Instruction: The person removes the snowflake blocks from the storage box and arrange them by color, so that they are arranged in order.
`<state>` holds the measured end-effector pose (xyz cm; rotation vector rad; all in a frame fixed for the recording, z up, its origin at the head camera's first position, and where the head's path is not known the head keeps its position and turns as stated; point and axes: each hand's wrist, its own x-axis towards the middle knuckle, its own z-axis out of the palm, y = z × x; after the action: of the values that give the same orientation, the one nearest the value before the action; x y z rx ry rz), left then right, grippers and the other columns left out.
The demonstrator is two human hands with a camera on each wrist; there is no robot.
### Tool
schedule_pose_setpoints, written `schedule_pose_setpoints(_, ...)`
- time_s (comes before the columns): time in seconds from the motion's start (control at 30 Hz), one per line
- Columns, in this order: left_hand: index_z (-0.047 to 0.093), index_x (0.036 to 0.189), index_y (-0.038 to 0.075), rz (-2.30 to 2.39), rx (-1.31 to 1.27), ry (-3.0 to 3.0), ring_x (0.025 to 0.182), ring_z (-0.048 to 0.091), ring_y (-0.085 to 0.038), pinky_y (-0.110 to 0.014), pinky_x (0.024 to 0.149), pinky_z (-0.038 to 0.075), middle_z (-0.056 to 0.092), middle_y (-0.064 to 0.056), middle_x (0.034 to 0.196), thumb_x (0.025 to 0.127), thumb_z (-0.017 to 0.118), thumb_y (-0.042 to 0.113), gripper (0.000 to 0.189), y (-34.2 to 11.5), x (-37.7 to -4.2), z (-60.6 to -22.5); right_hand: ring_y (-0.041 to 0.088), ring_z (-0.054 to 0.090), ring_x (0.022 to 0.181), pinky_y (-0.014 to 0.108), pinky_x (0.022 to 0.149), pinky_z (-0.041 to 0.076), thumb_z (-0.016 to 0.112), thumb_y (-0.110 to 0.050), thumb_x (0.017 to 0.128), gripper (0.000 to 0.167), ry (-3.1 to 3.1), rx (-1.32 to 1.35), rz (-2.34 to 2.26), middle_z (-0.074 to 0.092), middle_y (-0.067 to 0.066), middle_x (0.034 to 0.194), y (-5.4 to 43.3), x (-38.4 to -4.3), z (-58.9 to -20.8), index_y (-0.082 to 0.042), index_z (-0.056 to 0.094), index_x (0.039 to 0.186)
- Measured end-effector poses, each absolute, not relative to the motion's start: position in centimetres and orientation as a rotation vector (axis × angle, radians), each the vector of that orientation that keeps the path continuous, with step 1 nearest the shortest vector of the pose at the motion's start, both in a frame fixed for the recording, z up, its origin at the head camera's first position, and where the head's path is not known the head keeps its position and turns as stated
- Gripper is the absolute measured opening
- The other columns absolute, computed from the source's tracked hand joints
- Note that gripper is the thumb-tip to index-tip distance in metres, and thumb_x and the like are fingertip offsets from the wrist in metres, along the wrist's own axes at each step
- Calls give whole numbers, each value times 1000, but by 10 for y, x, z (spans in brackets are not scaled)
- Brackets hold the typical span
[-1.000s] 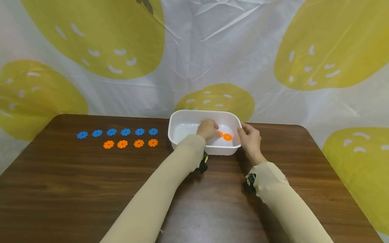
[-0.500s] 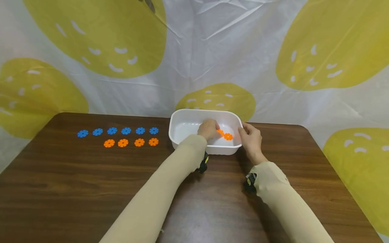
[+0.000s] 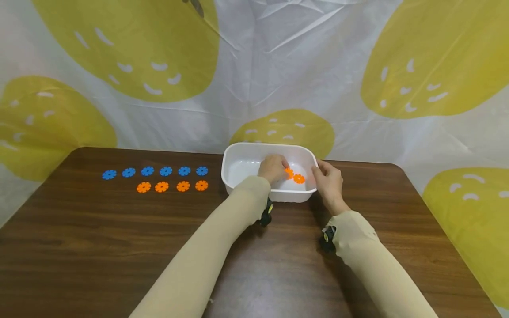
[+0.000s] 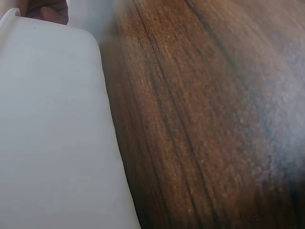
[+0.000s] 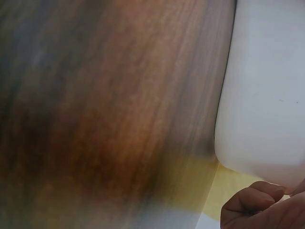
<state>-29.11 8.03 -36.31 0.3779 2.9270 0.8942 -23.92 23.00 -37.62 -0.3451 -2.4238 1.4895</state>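
In the head view, my left hand (image 3: 272,168) reaches into a white plastic basin (image 3: 242,192). Its fingertips, partly hidden by the back of the hand, pinch an orange notched disc (image 3: 289,172), a snowflake-type building piece that stands tilted. A second orange notched disc (image 3: 299,179) lies on the basin floor just to the right. At the basin's right end, my right hand (image 3: 328,182) holds the rim between thumb and fingers. The right wrist view shows curled fingers of the right hand (image 5: 259,210) against the basin's end.
Left of the basin, a row of several blue notched discs (image 3: 165,171) lies flat on the brown wooden table (image 3: 119,247). A row of several orange notched discs (image 3: 183,186) lies in front of it. A white curtain (image 3: 278,88) with yellow shapes hangs behind the table.
The orange disc at my left fingertips has tilted up a little and shows more of its face. Both hands stay almost where they were; the head view has shifted slightly.
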Motion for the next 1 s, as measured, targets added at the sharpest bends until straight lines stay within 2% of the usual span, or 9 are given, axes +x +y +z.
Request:
schedule_pose_setpoints(0.57,71,99,7,1196,402,2824,92,58,-21,-23,79,43,70,-5,101,75,72,5,24,72,-286,-355,29,57,103,40,91,49,51,-19,96,39,-2437,-333,1499,61,21,120,231,-238,-377,-3,55,130)
schedule_pose_setpoints(0.83,70,101,4,1422,372,2649,77,61,-16,-18,61,48,69,-10,98,78,71,3,23,63,-282,-350,28,58,102,39,90,50,50,-20,96,38,-2444,-329,1507,62,21,118,231,-242,-379,-3,55,130)
schedule_pose_setpoints(1.0,68,103,1,1578,379,2525,73,63,-15,-20,63,52,69,-14,96,78,70,1,25,58,-283,-347,28,57,103,39,91,49,50,-19,96,38,-2441,-333,1500,61,21,119,232,-244,-379,-3,55,130)
